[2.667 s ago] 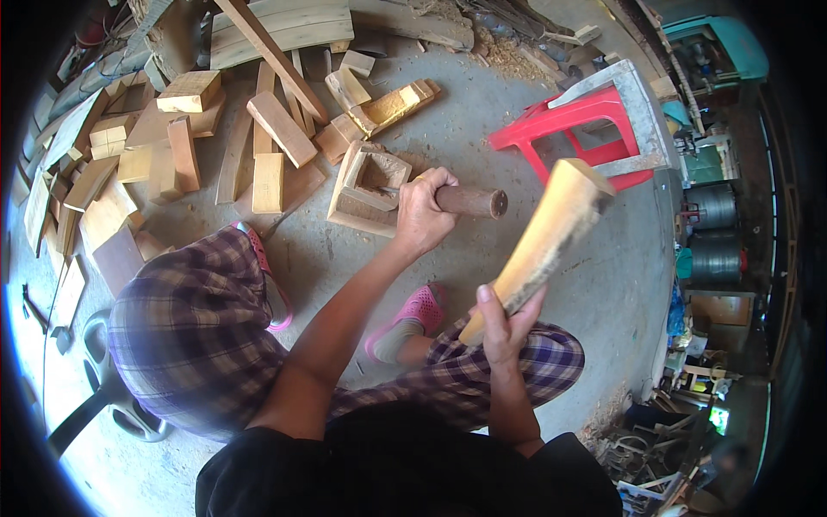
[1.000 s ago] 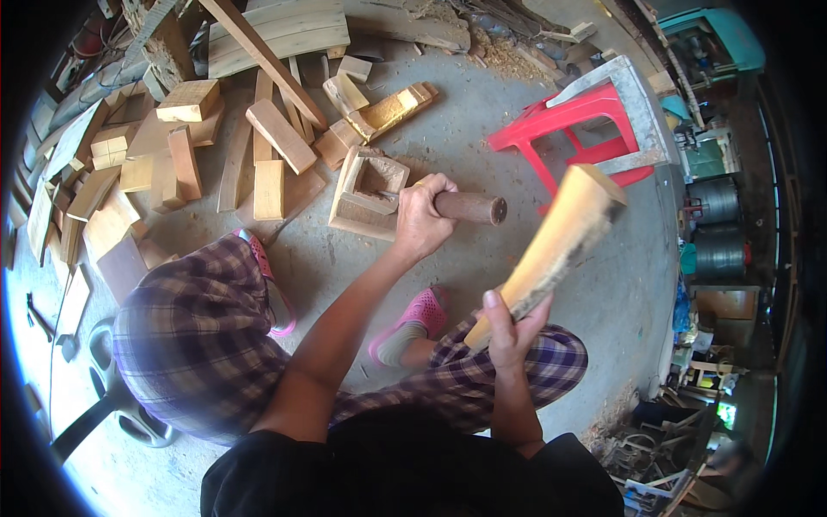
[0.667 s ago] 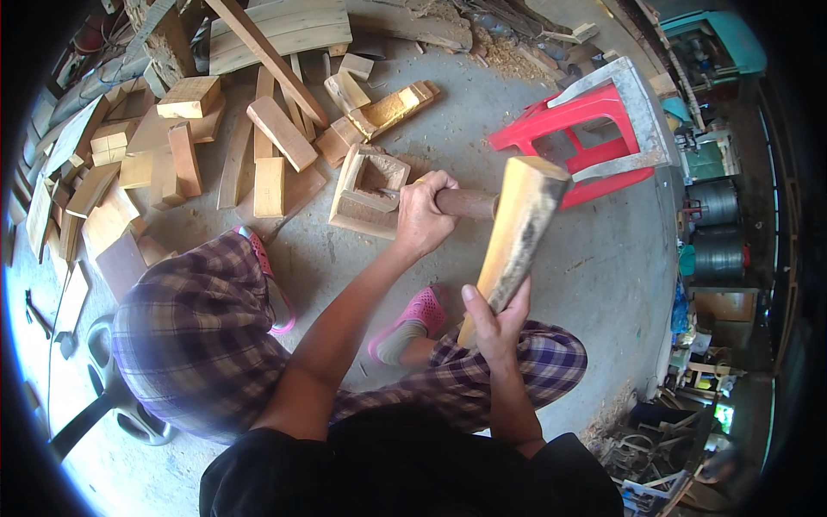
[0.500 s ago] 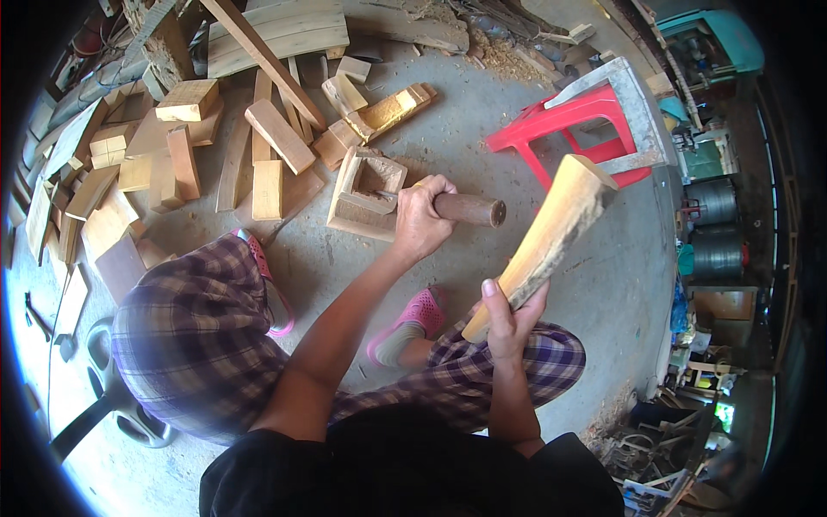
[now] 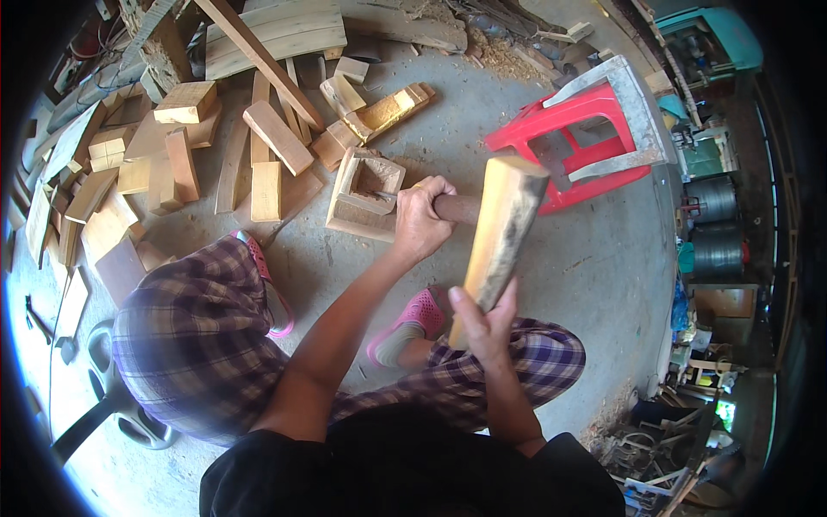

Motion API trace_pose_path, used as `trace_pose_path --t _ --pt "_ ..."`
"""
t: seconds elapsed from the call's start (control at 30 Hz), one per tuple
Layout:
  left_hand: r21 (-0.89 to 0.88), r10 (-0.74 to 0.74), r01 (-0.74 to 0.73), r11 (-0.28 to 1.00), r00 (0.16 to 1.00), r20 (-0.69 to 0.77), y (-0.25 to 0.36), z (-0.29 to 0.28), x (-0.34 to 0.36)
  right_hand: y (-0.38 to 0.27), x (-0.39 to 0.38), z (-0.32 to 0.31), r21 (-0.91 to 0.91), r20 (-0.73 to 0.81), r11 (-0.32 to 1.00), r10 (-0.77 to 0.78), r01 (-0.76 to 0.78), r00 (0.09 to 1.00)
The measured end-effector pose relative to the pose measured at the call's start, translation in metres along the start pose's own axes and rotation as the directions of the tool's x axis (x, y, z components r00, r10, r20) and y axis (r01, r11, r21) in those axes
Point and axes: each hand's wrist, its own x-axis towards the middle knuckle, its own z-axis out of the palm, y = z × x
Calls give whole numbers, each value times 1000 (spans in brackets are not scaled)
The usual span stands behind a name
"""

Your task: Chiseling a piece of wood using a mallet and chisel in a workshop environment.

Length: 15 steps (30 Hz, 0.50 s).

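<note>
My left hand is wrapped round the thick brown wooden handle of a chisel; its blade is hidden by the hand. That hand is against the right side of a wooden block with a squared, hollowed-out recess, lying on the floor. In my right hand, gripped near its narrow lower end, is a wooden mallet, a club of pale wood with a rough dark face. The mallet's wide end tilts up and covers the far end of the chisel handle in this view.
Left and ahead, many wood offcuts lie piled on the concrete floor. A carved yellowish piece lies beyond the block. A tipped red plastic stool with a grey-white seat lies ahead right. My pink clogs flank the working spot.
My right hand has swung the mallet to the left, bringing its wide end over the chisel handle's end. My left hand and the chisel have stayed in place at the block.
</note>
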Motion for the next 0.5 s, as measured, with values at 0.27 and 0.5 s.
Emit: trace_pose_path --t 0.27,0.5 --pt "7 -6 6 1000 1000 1 2 -1 3 1 -9 -2 -15 -54 975 -223 222 973" --pt "-92 -4 1 996 999 -34 -8 3 4 5 0 3 -269 23 909 -323 318 946"
